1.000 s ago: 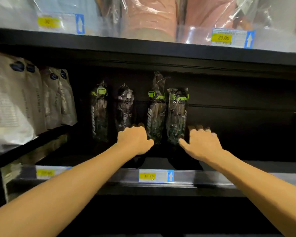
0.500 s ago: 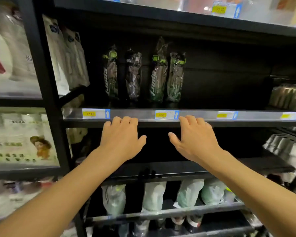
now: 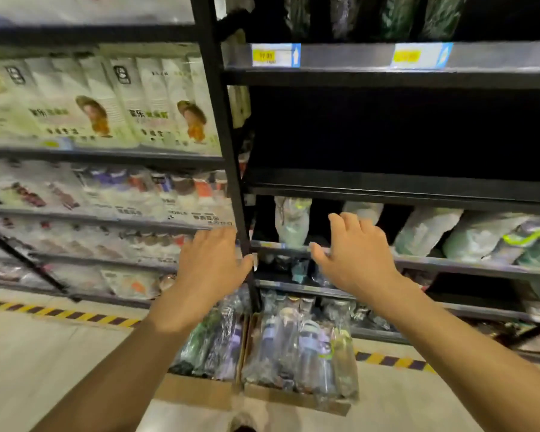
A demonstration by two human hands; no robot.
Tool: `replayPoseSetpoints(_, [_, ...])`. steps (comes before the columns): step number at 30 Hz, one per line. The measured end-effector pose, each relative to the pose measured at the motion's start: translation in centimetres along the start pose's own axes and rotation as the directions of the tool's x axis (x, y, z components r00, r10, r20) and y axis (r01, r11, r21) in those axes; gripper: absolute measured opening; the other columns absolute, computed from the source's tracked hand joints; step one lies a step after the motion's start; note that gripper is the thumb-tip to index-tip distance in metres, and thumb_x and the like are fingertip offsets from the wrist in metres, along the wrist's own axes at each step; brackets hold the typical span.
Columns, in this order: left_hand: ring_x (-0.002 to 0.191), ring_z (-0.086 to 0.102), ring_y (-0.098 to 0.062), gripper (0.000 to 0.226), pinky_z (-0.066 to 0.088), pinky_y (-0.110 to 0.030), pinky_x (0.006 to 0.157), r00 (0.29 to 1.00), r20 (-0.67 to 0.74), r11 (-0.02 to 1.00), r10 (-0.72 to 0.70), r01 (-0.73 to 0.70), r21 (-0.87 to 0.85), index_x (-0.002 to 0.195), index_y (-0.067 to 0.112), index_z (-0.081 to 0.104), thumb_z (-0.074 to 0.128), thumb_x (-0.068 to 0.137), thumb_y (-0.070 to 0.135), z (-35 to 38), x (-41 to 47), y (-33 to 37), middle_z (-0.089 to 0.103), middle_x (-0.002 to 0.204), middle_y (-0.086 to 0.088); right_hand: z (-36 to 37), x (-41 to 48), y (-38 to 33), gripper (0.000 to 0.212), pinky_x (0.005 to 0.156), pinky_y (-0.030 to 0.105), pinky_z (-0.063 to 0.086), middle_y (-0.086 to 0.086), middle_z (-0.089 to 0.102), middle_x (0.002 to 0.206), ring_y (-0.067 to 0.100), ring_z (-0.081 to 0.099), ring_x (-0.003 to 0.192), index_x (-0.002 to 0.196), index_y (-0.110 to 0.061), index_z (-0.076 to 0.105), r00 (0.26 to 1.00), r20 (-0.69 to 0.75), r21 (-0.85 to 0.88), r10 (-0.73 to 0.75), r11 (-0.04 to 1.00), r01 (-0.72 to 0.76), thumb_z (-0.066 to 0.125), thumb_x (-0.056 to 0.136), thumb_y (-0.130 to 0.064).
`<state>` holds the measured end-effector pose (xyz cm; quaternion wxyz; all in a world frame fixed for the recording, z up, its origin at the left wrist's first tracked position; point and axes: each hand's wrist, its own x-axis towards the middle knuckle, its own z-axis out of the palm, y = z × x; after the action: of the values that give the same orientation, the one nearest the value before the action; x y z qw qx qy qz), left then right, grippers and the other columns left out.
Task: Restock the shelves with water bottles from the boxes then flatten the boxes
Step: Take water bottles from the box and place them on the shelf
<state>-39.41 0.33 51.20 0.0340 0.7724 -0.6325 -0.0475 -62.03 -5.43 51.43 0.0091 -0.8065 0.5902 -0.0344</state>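
Head view: above the box (image 3: 200, 392), left hand (image 3: 212, 269) spread, empty; inside the box, wrapped water bottles (image 3: 293, 347), packed upright; above the box's right half, right hand (image 3: 356, 260) spread, empty, probably poised to grab more, though blurred.

Both hands empty, left hand (image 3: 211, 263), right hand (image 3: 356, 254), above boxes (image 3: 262, 391) of wrapped bottles (image 3: 303, 347).
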Motion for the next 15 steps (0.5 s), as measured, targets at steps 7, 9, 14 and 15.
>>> replayPoseSetpoints(7, [0.133,0.050,-0.030,0.068,0.046,-0.044,0.106,0.985,0.125,0.993,-0.119,0.119,0.004,0.154,0.020,0.040,0.046,0.100,0.062,5.8,-1.4,-12.9,0.053,0.147,-0.005,7.3,-0.2,-11.6,0.070,0.110,0.048,0.038,0.011,0.044,0.150,0.036,0.043,0.135,0.152,-0.013,0.035,0.987,0.153,-0.010,-0.043,0.999,0.045,0.039,0.102,-0.061])
replayPoseSetpoints(9, [0.128,0.054,-0.031,0.064,0.047,-0.041,0.103,0.981,0.135,0.990,-0.137,0.138,0.001,0.148,0.016,0.048,0.050,0.100,0.058,7.9,-1.2,-17.8,0.059,0.141,-0.008,9.7,0.7,-15.6,0.070,0.111,0.049,0.036,0.010,0.043,0.151,0.036,0.042,0.136,0.153,-0.013,0.034,0.981,0.192,0.010,-0.028,1.000,0.027,0.040,0.102,-0.060])
replayPoseSetpoints(14, [0.112,0.062,-0.035,0.048,0.052,-0.045,0.091,0.946,0.261,0.978,-0.193,0.205,-0.023,0.129,0.019,0.059,0.051,0.100,0.055,13.2,-0.3,-29.2,0.066,0.123,-0.010,17.1,2.6,-25.6,0.067,0.114,0.050,0.035,0.010,0.045,0.150,0.036,0.040,0.138,0.149,-0.015,0.038,0.945,0.325,0.060,0.031,0.997,-0.053,0.042,0.100,-0.060])
replayPoseSetpoints(15, [0.114,0.061,-0.035,0.050,0.052,-0.045,0.092,0.933,0.298,0.978,-0.199,0.208,0.001,0.134,0.019,0.056,0.048,0.101,0.056,14.4,0.0,-31.0,0.064,0.126,-0.010,18.7,2.9,-27.5,0.068,0.116,0.051,0.033,0.010,0.042,0.153,0.037,0.037,0.141,0.151,-0.016,0.036,0.931,0.362,0.073,0.044,0.994,-0.076,0.043,0.100,-0.060])
